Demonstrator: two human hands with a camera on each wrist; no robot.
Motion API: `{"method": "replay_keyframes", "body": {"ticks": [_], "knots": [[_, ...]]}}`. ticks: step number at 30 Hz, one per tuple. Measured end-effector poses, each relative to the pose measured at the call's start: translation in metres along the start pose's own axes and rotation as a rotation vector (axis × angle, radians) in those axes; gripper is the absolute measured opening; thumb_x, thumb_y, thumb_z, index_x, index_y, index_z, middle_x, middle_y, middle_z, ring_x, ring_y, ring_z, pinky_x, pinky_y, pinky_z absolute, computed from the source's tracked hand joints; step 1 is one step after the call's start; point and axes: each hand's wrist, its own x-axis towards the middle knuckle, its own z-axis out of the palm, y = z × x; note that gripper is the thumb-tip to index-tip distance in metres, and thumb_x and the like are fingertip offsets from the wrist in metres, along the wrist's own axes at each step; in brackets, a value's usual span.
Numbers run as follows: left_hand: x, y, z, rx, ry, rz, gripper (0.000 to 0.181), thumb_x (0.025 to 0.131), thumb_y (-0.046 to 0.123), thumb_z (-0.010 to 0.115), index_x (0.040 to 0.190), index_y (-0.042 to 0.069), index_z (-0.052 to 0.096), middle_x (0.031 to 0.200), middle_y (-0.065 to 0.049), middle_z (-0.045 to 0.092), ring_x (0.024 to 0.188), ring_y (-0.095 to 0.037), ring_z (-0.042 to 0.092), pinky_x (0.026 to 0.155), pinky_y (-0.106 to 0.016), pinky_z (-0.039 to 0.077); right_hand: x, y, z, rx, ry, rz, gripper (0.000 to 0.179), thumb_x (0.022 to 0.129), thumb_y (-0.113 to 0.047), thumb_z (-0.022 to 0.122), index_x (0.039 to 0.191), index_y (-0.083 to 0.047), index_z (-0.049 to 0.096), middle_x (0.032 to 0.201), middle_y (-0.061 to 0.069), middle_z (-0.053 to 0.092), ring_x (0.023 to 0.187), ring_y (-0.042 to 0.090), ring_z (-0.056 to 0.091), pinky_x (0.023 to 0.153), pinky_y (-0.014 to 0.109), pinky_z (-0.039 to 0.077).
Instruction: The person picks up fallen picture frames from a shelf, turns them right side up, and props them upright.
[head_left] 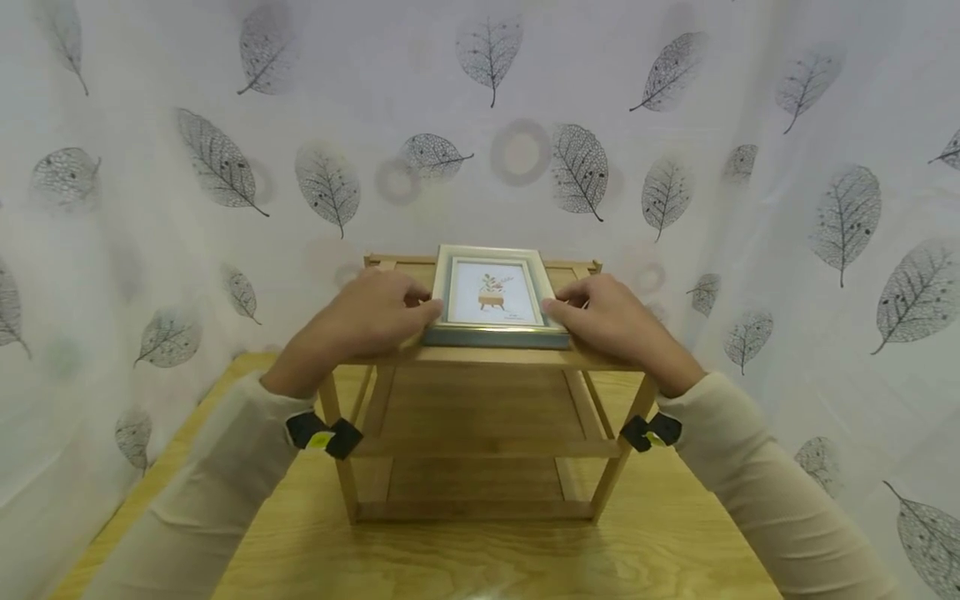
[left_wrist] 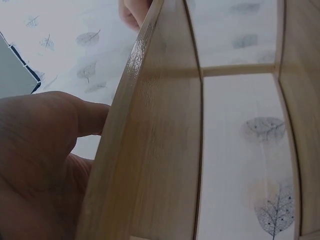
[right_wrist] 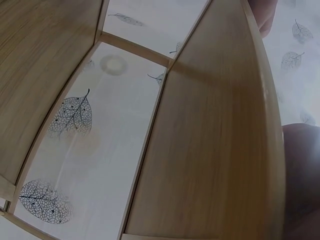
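Note:
A picture frame (head_left: 491,336) with a pale gold and grey-blue border lies face up on the top board of a small wooden shelf rack (head_left: 483,448). Its picture shows a plant in a brown pot on legs. My left hand (head_left: 371,312) holds the frame's left side, thumb on the near part of the edge. On the opposite side my right hand (head_left: 609,318) grips the right edge with thumb and fingers. Both wrist views look from below past the rack's boards, which hide the frame; the left hand (left_wrist: 42,150) and right hand (right_wrist: 304,172) are only partly visible there.
Below the top board the rack has two lower shelves. It stands on a yellowish wood-grain surface (head_left: 480,567). A white curtain (head_left: 420,75) printed with grey leaves hangs behind and along both sides.

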Motion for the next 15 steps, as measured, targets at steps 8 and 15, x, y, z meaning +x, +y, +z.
{"method": "replay_keyframes", "body": {"ticks": [8, 15], "knots": [[0.0018, 0.003, 0.0013, 0.002, 0.01, -0.012, 0.034, 0.1, 0.028, 0.054, 0.108, 0.003, 0.075, 0.111, -0.014, 0.072, 0.108, -0.033, 0.057, 0.098, -0.052, 0.044, 0.0013, -0.0018, 0.0041, 0.009, 0.031, 0.024, 0.026, 0.098, -0.022, 0.058, 0.092, -0.002, 0.074, 0.085, 0.007, 0.069, 0.081, 0.023, 0.059, 0.077, 0.036, 0.047], [0.0035, 0.0017, 0.003, 0.017, 0.032, 0.024, 0.032, 0.099, 0.026, 0.053, 0.098, 0.003, 0.075, 0.11, -0.014, 0.073, 0.112, -0.035, 0.057, 0.105, -0.053, 0.037, 0.0003, -0.0035, 0.0067, -0.004, 0.061, 0.029, 0.025, 0.097, -0.021, 0.058, 0.092, -0.001, 0.072, 0.085, 0.01, 0.067, 0.08, 0.025, 0.058, 0.076, 0.038, 0.048]]}}
